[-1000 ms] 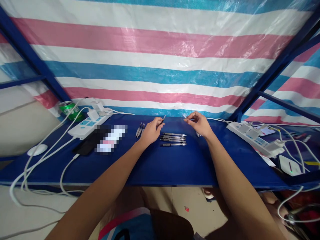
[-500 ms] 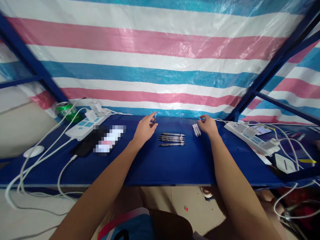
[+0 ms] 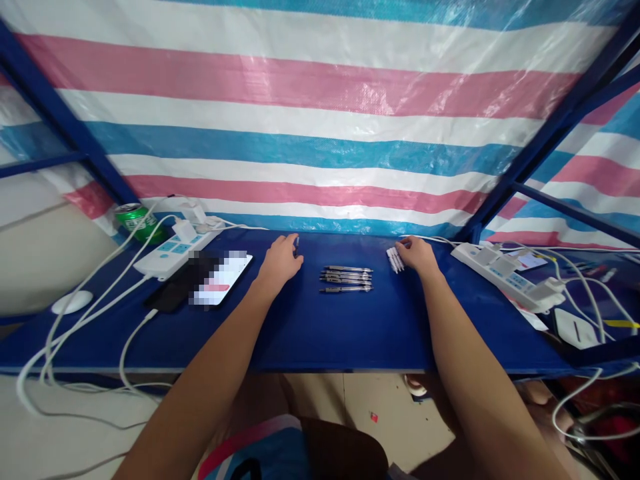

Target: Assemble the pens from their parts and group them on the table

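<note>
My left hand [image 3: 281,259] is closed around a slim dark pen [image 3: 297,245], whose clear end sticks up past the fingertips. Beside it on the blue desk lies a group of clear-barrelled pens [image 3: 346,275], side by side and pointing left to right; one rests slightly apart at the near side. Further right, several small white sticks [image 3: 395,261] lie in a tight row. My right hand [image 3: 417,253] is at the row's right edge, fingers curled and fingertips together at the sticks. Whatever is pinched there is too small and covered to make out.
To the left are a white power strip [image 3: 173,253], a dark phone [image 3: 173,293], a lit phone [image 3: 227,277], a green can [image 3: 137,220] and a white mouse [image 3: 73,302]. Another power strip [image 3: 505,277] with cables lies right. Striped sheeting [image 3: 320,153] hangs behind the desk [image 3: 345,340].
My left hand has moved left and slightly down with the pen, away from the group of pens. My right hand has come down a little to the row of white sticks.
</note>
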A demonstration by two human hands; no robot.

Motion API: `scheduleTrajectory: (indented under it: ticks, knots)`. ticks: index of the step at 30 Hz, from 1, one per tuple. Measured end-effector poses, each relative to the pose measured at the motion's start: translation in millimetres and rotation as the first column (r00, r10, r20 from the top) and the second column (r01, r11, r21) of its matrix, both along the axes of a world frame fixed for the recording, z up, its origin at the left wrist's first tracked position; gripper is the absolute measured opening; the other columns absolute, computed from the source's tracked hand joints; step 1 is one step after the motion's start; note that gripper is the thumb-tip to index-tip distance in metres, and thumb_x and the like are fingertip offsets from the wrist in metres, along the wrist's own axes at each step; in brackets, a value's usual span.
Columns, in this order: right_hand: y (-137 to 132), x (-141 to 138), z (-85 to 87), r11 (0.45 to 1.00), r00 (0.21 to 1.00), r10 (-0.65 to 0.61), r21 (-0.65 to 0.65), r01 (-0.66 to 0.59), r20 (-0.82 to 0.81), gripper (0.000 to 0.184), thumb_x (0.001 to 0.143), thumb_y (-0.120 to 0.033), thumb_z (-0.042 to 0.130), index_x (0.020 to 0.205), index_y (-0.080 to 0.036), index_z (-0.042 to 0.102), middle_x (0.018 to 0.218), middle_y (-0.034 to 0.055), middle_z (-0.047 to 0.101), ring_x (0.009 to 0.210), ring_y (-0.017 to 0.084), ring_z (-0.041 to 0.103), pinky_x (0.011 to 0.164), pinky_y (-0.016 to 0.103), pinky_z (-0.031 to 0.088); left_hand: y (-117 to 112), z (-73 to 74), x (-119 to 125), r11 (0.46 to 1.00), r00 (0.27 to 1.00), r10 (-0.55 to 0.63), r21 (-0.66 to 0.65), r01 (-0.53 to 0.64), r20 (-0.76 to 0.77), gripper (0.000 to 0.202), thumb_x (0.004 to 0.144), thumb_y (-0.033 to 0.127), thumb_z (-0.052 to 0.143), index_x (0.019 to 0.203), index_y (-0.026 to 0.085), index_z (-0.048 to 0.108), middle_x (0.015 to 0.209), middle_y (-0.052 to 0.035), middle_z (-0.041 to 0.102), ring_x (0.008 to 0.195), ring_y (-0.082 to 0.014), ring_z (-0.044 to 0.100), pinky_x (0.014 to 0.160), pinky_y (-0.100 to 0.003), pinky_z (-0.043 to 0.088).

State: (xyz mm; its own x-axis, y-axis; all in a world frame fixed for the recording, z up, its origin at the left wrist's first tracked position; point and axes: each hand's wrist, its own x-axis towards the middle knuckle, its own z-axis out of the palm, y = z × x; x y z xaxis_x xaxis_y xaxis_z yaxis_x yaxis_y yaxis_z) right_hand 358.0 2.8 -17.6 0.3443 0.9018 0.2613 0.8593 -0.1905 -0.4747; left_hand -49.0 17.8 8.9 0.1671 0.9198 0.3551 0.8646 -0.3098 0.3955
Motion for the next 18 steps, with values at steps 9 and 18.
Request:
scheduleTrajectory:
  ticks: [9, 18]
  knots:
    - [1, -20, 12.6, 0.985, 0.998, 0.056, 0.164, -0.054, -0.006, 0.031, 0.095, -0.041, 0.062, 0.11, -0.018, 0.077, 0.098, 0.014, 0.079, 0.093, 0.03, 0.072, 0.087, 0.04, 0.053, -3, 3.1, -9, 0.998, 0.998, 0.037, 0.058, -0.035, -0.041, 0.06, 0.081, 0.035, 0.086, 0.136, 0.024, 0.067, 0.128, -0.0146, 0.065, 0.105, -0.0327, 0.069, 0.091, -0.044, 0.056]
    - [-16, -74, 22.9, 0.694, 0.671, 0.718, 0.116, -0.71, -0.188, 0.023, 0.091, -0.046, 0.072, 0.1, -0.028, 0.083, 0.098, 0.0029, 0.081, 0.086, 0.023, 0.072, 0.079, 0.036, 0.056, -23, 4.1, 31, 0.85, 0.851, -0.526, 0.045, 0.525, 0.004, 0.034, 0.107, 0.036, 0.054, 0.134, 0.026, 0.072, 0.13, -0.0068, 0.074, 0.127, -0.0269, 0.061, 0.113, -0.045, 0.048]
